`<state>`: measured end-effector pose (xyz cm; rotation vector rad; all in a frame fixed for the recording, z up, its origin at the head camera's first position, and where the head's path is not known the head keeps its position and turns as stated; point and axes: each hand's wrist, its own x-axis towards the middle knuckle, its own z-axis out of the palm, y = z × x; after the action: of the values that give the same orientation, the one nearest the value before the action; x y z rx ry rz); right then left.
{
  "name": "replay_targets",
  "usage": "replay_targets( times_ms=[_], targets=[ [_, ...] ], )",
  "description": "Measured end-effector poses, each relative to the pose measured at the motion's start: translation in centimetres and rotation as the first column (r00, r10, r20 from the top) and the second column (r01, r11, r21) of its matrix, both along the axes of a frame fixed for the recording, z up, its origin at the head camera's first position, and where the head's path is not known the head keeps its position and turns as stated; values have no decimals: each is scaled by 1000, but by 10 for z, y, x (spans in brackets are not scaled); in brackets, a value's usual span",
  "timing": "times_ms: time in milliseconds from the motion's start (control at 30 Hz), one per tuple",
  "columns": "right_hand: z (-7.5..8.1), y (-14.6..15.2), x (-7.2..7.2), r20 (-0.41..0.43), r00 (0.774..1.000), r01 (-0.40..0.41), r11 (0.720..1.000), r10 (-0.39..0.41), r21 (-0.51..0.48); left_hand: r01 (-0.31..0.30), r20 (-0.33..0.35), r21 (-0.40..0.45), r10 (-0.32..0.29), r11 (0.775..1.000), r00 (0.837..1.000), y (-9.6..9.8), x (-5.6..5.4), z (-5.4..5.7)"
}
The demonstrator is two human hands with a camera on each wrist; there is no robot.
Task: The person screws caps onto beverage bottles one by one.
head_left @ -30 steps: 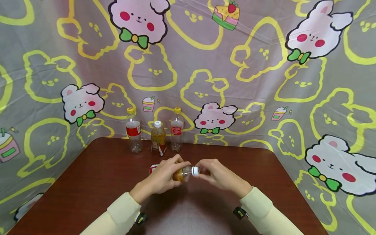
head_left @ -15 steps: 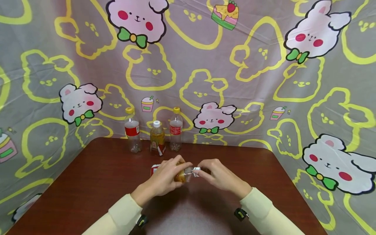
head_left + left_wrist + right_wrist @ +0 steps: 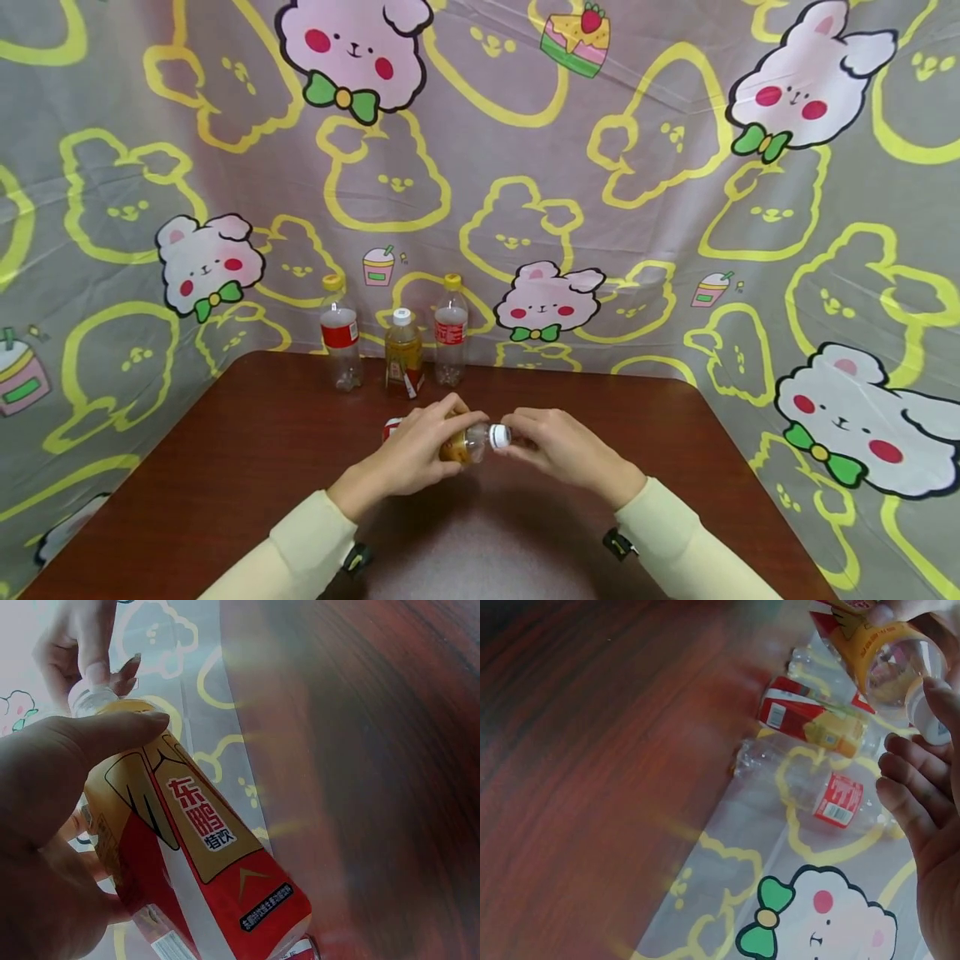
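My left hand (image 3: pixel 420 446) grips a clear plastic drink bottle (image 3: pixel 217 847) round its gold and red label, its thumb across the shoulder in the left wrist view. The bottle lies nearly level above the table, neck towards my right hand (image 3: pixel 558 446). At the neck sits a white bottle cap (image 3: pixel 499 436). My right thumb presses on this cap (image 3: pixel 930 712) in the right wrist view, with several fingers curved below and apart from it. The index finger is largely hidden there. In the head view, the right fingertips are at the cap's far side.
Against the patterned cloth (image 3: pixel 517 217) at the table's back stand two clear bottles with yellow caps, a left bottle (image 3: pixel 341 342) and a right bottle (image 3: pixel 452 333). Between them is a white-capped bottle (image 3: pixel 404 354) with a gold label. The brown table (image 3: pixel 637 417) extends around the hands.
The right fingers shifted at the cap: half a second ago they covered more of it and it looked tilted; now its white end shows again. The left hand keeps its grip, barely moving.
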<state>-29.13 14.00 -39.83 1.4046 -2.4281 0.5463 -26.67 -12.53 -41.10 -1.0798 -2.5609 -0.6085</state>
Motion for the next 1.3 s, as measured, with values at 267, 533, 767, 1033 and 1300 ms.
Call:
replay_targets(
  times_ms=[267, 533, 767, 1033, 1300],
  targets=[
    [5, -1, 0, 22, 1000, 8, 1000, -8, 23, -15, -79, -5, 15, 1000, 997, 4, 2, -3],
    [1, -5, -2, 236, 972, 15, 998, -1, -60, -35, -67, -25, 33, 999, 997, 5, 4, -3],
    [-2, -7, -3, 252, 967, 14, 993, 16, -116, -46, -63, -52, 43, 998, 997, 2, 2, -2],
    [0, -8, 0, 255, 964, -34, 983, 80, -180, -39, -29, -37, 38, 999, 999, 0, 2, -5],
    [0, -12, 7, 314, 949, 35, 974, 38, -223, -42, -73, -12, 41, 999, 996, 3, 5, -6]
  ],
)
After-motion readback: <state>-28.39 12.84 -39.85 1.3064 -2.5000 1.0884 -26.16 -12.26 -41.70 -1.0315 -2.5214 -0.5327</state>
